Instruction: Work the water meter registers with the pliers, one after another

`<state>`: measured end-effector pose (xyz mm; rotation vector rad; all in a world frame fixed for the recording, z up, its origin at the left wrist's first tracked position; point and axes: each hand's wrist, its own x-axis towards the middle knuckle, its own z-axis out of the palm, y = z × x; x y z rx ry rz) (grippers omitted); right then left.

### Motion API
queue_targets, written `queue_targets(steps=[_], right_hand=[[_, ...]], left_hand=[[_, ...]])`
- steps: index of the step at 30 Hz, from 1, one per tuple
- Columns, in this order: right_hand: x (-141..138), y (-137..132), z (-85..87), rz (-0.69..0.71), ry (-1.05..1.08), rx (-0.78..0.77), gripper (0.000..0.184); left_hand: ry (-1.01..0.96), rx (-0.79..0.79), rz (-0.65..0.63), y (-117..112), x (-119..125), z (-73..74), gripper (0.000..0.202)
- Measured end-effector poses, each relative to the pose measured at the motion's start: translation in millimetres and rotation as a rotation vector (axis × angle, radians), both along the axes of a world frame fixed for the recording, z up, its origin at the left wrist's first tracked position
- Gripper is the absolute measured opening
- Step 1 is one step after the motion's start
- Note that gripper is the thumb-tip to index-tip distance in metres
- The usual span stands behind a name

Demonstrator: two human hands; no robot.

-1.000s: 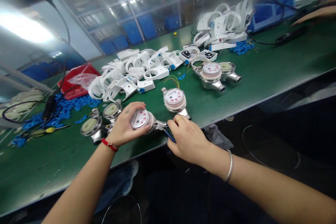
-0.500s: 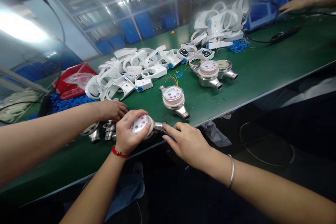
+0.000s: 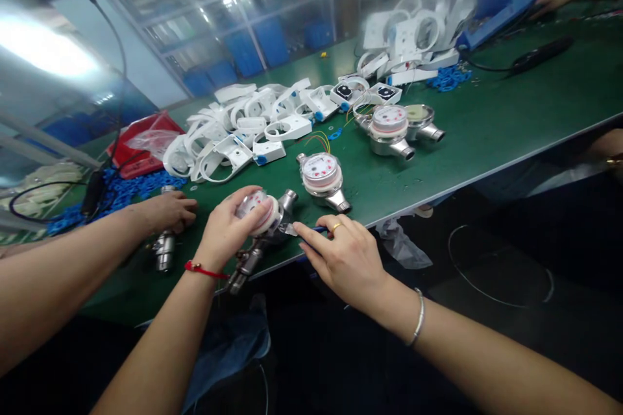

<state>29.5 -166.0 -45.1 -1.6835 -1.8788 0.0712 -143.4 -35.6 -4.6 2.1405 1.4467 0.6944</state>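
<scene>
My left hand (image 3: 231,224), with a red bracelet, is closed round the clear top of a water meter (image 3: 269,217) near the table's front edge. The meter is tilted, its metal pipe end pointing up and right. My right hand (image 3: 345,253) grips a thin tool with a dark blue handle (image 3: 320,229). Its tip, by a small shiny clear piece (image 3: 288,228), lies close to the meter's white ring; whether they touch I cannot tell. Just behind stands another water meter (image 3: 321,173) with coloured wires. A metal valve fitting (image 3: 246,266) lies below the held meter.
At left, a co-worker's hand (image 3: 170,213) holds a metal fitting (image 3: 164,249). White plastic brackets (image 3: 243,123) are heaped behind, beside a red bin (image 3: 146,133) and blue clips (image 3: 131,188). Two more meters (image 3: 389,130) sit at right, near a blue crate (image 3: 491,19).
The held meter has turned, its pipe end swinging upward, and my right hand's tool has come away from that end. The co-worker's hand has moved left with a fitting.
</scene>
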Motion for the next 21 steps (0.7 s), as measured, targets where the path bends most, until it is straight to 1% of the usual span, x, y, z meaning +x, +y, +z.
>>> queue_targets(steps=[2,5,10,15,18,21], right_hand=[[-3.1,3.6,-2.4,0.010,-0.036,0.020,0.031],[-2.7,7.5,-2.4,0.011,-0.082,0.038,0.031],[2.2,10.0,-2.1,-0.007,-0.091,0.077,0.032],[4.6,13.1,0.6,0.025,-0.188,0.066,0.034],[5.7,14.6,7.2,0.034,-0.199,-0.007,0.033],[4.2,15.6,13.5,-0.001,-0.037,-0.136,0.031]], left_hand=[[0.040,0.061,0.070,-3.1,0.8,0.5,0.056],[0.000,0.112,0.132,-6.6,5.6,-3.7,0.051],[-0.149,0.123,0.102,-10.1,13.2,-9.5,0.044],[-0.095,0.156,0.115,-14.5,19.9,-5.7,0.039],[-0.043,0.215,0.147,-16.4,24.3,-4.7,0.039],[-0.027,0.257,0.160,-17.5,26.3,-7.1,0.040]])
